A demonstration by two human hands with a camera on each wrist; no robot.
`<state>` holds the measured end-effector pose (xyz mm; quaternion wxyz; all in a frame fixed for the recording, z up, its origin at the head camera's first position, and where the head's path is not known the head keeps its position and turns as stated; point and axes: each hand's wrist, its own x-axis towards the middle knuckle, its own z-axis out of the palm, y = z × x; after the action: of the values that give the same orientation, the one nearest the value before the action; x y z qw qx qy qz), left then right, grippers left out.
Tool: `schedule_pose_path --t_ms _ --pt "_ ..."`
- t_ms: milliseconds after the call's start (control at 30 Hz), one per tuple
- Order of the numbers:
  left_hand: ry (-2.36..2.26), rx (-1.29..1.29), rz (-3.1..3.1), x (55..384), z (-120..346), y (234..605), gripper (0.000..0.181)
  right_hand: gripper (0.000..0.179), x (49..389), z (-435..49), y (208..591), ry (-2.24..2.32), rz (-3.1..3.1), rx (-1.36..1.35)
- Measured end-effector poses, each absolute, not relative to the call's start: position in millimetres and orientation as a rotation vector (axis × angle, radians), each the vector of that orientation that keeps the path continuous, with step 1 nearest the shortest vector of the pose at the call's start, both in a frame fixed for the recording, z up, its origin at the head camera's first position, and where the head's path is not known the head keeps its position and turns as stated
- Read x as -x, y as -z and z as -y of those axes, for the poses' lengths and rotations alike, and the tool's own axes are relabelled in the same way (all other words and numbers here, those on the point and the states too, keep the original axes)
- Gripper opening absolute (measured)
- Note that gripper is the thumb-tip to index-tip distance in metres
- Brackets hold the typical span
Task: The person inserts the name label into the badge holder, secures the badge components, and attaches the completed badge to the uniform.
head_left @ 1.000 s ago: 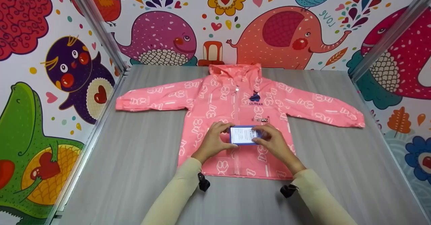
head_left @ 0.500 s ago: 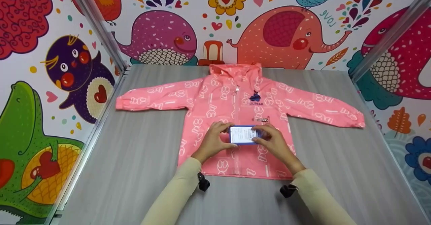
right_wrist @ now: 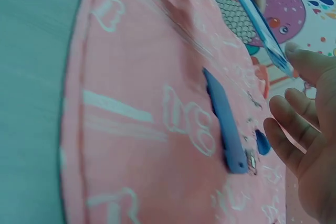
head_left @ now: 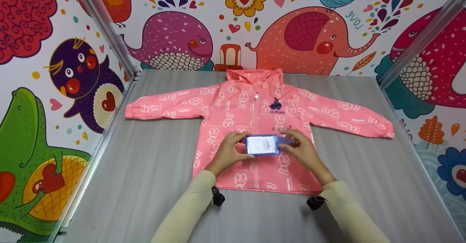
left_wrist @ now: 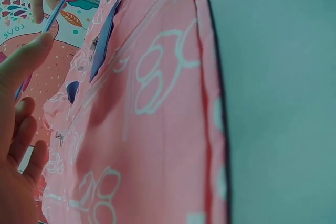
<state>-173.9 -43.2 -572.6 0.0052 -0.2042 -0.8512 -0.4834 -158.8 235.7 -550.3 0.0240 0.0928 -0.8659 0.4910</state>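
Note:
Both hands hold a blue-framed card holder (head_left: 261, 144) with a white printed card above the front of a pink hooded jacket (head_left: 225, 126). My left hand (head_left: 229, 150) grips its left end between thumb and fingers. At the right end, my right hand (head_left: 300, 148) has its thumb at the edge, with the index finger curled opposite. The right wrist view shows the holder (right_wrist: 262, 30) edge-on near the right thumb. Below it, a separate flat blue piece (right_wrist: 226, 124) with a small hole lies on the jacket. Beside that piece is a small metal clip (right_wrist: 252, 162).
The jacket lies face up on a grey table (head_left: 160, 155), sleeves spread to both sides. It has a front zip (head_left: 256, 126) and a dark bear print (head_left: 276, 106). Colourful cartoon panels (head_left: 305, 43) stand behind and at the sides, with metal corner posts (head_left: 105, 28).
The card holder has shifted slightly left. My right hand has moved a little right toward the holder's edge, and blue now shows between the holder and its fingers.

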Motion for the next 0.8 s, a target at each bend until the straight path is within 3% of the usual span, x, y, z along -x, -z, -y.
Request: schedule_pose_path --t_ms 800 --pt "1.546 0.569 2.705 173 57 574 0.080 0.056 174 -275 567 -1.116 2.889 -0.395"
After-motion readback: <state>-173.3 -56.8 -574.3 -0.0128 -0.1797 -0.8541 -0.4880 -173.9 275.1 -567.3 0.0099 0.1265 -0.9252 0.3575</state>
